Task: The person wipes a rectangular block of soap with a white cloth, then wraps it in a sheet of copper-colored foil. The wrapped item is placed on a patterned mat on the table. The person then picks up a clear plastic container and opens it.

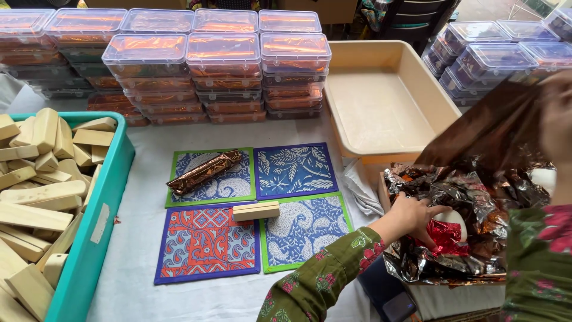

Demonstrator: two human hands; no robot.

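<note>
Left hand point(414, 216) spread open on crumpled foil sheets point(471, 203); right hand point(557, 128) pinches one sheet; four mats point(296, 170).

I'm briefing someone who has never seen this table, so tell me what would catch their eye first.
Four bright patterned fabric mats lie in a square at the table's centre, with a foil-wrapped bar on the top-left one and a bare wooden block where the lower two meet. At right, the left hand reaches into a heap of shiny foil sheets; stacked clear plastic boxes line the back.
</note>
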